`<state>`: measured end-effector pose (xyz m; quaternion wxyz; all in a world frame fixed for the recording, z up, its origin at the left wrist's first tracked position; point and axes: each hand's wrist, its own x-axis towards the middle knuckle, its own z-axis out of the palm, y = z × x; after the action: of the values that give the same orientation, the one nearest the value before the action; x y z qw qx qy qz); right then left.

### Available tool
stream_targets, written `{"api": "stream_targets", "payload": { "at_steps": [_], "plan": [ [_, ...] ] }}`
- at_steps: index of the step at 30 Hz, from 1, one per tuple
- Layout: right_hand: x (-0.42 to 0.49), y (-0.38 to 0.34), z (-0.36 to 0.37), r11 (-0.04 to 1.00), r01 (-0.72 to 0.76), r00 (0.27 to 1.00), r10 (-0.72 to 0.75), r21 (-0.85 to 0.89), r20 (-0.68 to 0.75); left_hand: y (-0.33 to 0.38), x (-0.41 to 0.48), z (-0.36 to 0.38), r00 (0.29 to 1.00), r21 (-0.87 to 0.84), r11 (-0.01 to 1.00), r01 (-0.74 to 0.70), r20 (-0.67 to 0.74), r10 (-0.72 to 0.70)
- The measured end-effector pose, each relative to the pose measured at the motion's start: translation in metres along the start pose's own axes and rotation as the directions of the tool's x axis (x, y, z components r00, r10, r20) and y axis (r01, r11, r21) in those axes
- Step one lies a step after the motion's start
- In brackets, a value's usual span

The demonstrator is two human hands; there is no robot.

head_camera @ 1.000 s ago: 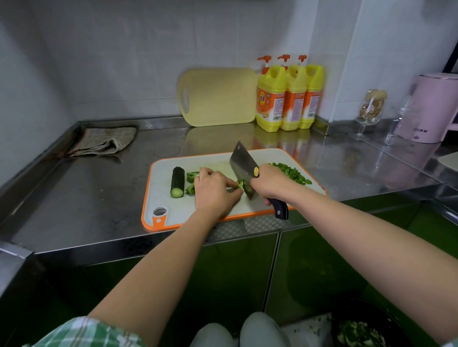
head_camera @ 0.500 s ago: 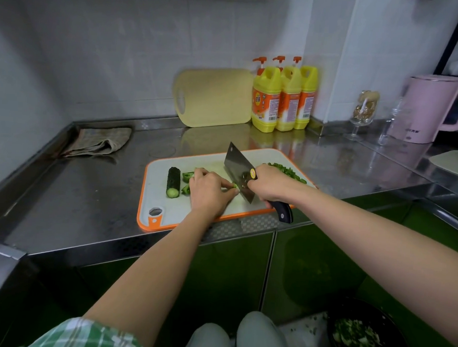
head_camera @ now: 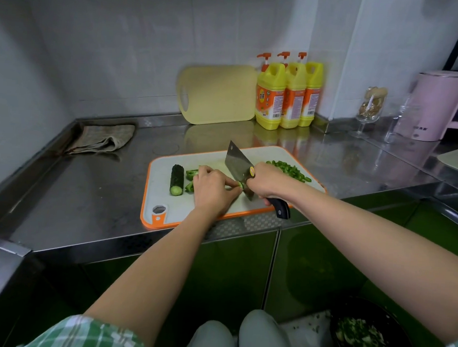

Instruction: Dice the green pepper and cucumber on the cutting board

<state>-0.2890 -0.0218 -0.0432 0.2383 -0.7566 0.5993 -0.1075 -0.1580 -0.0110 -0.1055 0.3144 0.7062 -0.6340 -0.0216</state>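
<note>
Almost nothing has moved since half a second ago. The knife [head_camera: 237, 164] has stayed at the same spot, right by the tips of the left fingers, and both hands have kept their places on the cutting board [head_camera: 162, 193].

The right hand [head_camera: 269, 182] has its fingers wrapped tight round the knife, up where the blade meets the black handle. The end of the handle sticks out toward the person. The wide blade tilts, with its far corner up and its near corner down on the board.

The left hand [head_camera: 213, 189] lies knuckles up on the board. Its fingers are curled and pinch a small piece of green pepper [head_camera: 240, 184], which touches the blade.

More pepper strips [head_camera: 191, 175] lie just to the left of that hand. Beside them is 1 short piece of cucumber [head_camera: 177, 179], dark and bumpy, with its pale cut end facing the person. A pile of diced pepper [head_camera: 289, 170] sits on the far right part of the board, behind the right hand.

The board is white with an orange rim and lies on a shiny metal counter [head_camera: 87, 197]. A crumpled cloth [head_camera: 104, 140] lies in the left back corner. A pale yellow board [head_camera: 219, 95] leans on the wall, next to 3 yellow soap bottles [head_camera: 289, 96]. Farther right stand a stemmed glass [head_camera: 371, 107] and a pink kettle [head_camera: 438, 105]. Down low on the right is a black bowl [head_camera: 400, 331] with chopped green bits in it.
</note>
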Motion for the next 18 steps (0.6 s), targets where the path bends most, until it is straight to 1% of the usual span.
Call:
{"api": "stream_targets", "payload": {
  "at_steps": [3,7,9,11,14,16,18],
  "plan": [
    [0.006,0.007,0.007,0.997,0.018,0.997,-0.012,0.074,-0.082,0.003,-0.003,-0.002,1.000,0.011,1.000,0.001,-0.009,-0.001],
    [0.012,0.013,-0.005,0.972,0.104,0.973,-0.055,0.211,-0.223,0.004,-0.002,-0.005,1.000,0.032,0.999,-0.027,0.004,0.026],
    [0.011,0.018,-0.019,0.957,0.117,0.970,-0.053,0.266,-0.236,0.004,0.000,-0.006,0.999,0.051,0.997,-0.049,0.023,0.048],
    [0.009,0.025,-0.029,0.950,0.123,0.970,-0.054,0.287,-0.239,0.005,0.002,-0.007,0.997,0.048,0.996,-0.074,0.038,0.072],
    [0.006,0.037,-0.028,0.938,0.109,0.979,-0.044,0.329,-0.201,0.006,0.005,-0.010,0.992,0.018,0.994,-0.111,0.054,0.110],
    [0.004,0.044,-0.023,0.935,0.086,0.983,-0.024,0.343,-0.181,0.003,0.012,-0.011,0.980,0.067,0.980,-0.189,0.082,0.183],
    [0.004,0.050,-0.019,0.927,0.070,0.983,-0.002,0.368,-0.181,0.003,0.021,-0.012,0.949,0.129,0.949,-0.289,0.171,0.265]
  ]
}}
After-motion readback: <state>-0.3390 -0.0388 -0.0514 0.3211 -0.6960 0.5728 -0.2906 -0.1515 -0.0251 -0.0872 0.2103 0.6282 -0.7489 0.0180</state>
